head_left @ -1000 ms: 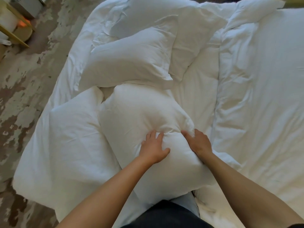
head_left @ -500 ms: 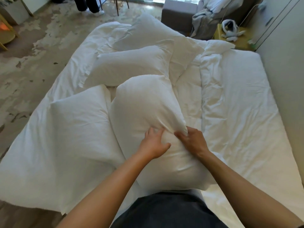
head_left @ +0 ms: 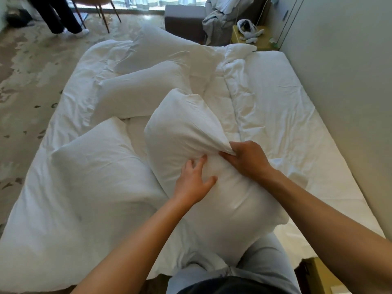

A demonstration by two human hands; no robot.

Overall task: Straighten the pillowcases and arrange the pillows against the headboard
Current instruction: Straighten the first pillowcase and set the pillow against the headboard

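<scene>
While the near pillow [head_left: 212, 177] stands tilted against the person's lap, its far corner raised toward the foot of the bed, both hands work on its upper face. The right hand [head_left: 248, 160] has its fingers curled round a gathered fold of the pillowcase [head_left: 197, 128] on the pillow's right edge, so the cloth pulls into a tight ridge running up from the grip. The left hand [head_left: 194, 181] lies on the pillow just left of that grip with its fingers spread and only loosely bent, thumb out to the right, pressing into the soft cloth — it holds nothing. Just left of the near pillow a second pillow [head_left: 101, 162] lies flat on the rumpled white duvet [head_left: 63, 219], their edges touching or nearly so. Beyond the near pillow a third pillow [head_left: 137, 92] lies across the bed, and beyond that again a fourth [head_left: 165, 47] rests near the far end. To the right of the near pillow the duvet ends in a folded edge and the bare white sheet [head_left: 297, 124] runs to the pale wall [head_left: 350, 81]. Farther off than the fourth pillow stand a dark ottoman [head_left: 182, 20] and a yellow side table [head_left: 252, 39] bearing a white headset — and at far left another person's dark-trousered legs [head_left: 57, 15] on the mottled floor [head_left: 25, 81].
</scene>
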